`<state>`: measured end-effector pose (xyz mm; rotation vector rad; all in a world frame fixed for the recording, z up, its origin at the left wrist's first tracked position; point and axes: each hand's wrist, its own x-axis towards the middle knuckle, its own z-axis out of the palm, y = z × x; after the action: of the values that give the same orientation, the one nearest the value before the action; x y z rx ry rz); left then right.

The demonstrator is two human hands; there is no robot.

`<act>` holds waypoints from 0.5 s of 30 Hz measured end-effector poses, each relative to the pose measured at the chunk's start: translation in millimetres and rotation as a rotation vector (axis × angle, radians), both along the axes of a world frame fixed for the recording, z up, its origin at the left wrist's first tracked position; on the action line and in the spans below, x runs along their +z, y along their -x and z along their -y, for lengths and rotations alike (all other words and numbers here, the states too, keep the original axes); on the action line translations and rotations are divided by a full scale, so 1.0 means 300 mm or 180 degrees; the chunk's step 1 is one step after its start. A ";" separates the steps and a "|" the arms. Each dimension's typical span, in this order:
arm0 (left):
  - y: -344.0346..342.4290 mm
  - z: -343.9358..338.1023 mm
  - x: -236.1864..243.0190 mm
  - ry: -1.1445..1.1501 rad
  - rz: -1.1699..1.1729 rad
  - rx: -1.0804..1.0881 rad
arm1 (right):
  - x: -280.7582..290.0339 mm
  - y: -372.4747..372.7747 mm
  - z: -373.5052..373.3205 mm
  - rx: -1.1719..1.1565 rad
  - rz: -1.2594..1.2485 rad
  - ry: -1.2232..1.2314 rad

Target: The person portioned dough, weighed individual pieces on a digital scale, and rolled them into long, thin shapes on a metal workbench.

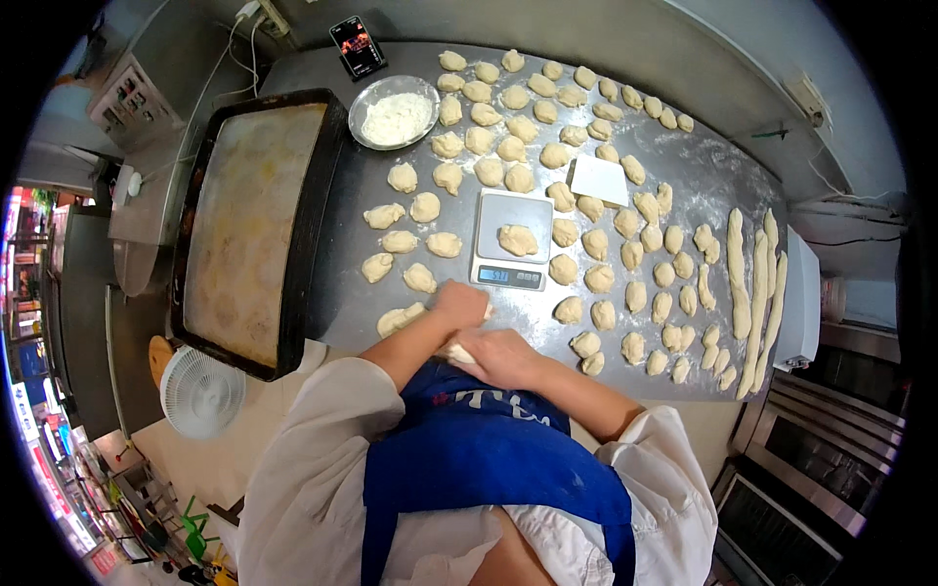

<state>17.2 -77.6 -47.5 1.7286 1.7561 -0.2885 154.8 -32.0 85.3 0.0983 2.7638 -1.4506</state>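
My left hand (461, 304) is closed at the table's near edge, with a bit of pale dough showing at its right side. Just below it, my right hand (499, 357) is wrapped round a lump of dough (456, 353), partly hidden by the fingers. Beside my left forearm lies a longer dough piece (400, 319). In front of my hands stands a digital kitchen scale (492, 223) with a lit display and one dough piece (518, 240) on its plate. A white dough scraper (599, 181) rests among the dough pieces behind the scale, to its right.
Rows of dough pieces (598, 278) cover the floured metal table (337, 225), with long dough ropes (759, 283) at the right. A bowl of flour (395, 113) and a phone (358, 46) stand at the back left. Stacked baking trays (256, 230) fill the left side.
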 end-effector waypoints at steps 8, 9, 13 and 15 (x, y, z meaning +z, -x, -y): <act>-0.027 0.150 0.084 -0.1807 0.0717 0.1345 | -0.192 0.203 -0.473 -0.1670 -0.0766 -0.2230; -0.015 0.170 0.079 -0.1625 0.0697 0.1341 | -0.212 0.192 -0.461 -0.1556 -0.0950 -0.2601; 0.022 0.173 0.026 -0.1110 0.1178 0.1757 | -0.238 0.112 -0.317 -0.0792 -0.0899 -0.1698; 0.060 0.166 -0.015 -0.0703 0.1865 0.1988 | -0.286 0.054 -0.225 -0.0486 -0.0548 -0.1176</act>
<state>-0.7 -127.3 -52.0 1.1376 1.7937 0.6366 138.7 35.6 -0.5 0.2019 3.1994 -0.9951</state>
